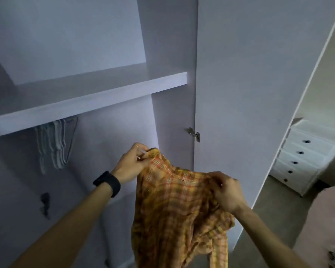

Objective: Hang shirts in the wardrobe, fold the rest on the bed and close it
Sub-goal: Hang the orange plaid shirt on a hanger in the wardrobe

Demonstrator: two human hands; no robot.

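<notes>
I hold a yellow and orange plaid shirt (174, 207) in front of the open white wardrobe (168, 117). My left hand (131, 164) pinches the shirt's upper left edge, together with what looks like a thin white hanger tip. My right hand (225, 191) grips the fabric at the upper right. The shirt hangs down crumpled between my arms. Several empty hangers (55, 144) dangle under the wardrobe shelf (89, 101) at the left. The wardrobe door (249, 93) stands open to the right.
A white chest of drawers (302, 157) with dark knobs stands at the far right. A pink bed edge (329, 219) shows at the lower right. A dark item (45, 205) hangs low on the wardrobe's left. A metal hinge (194, 134) sits on the door edge.
</notes>
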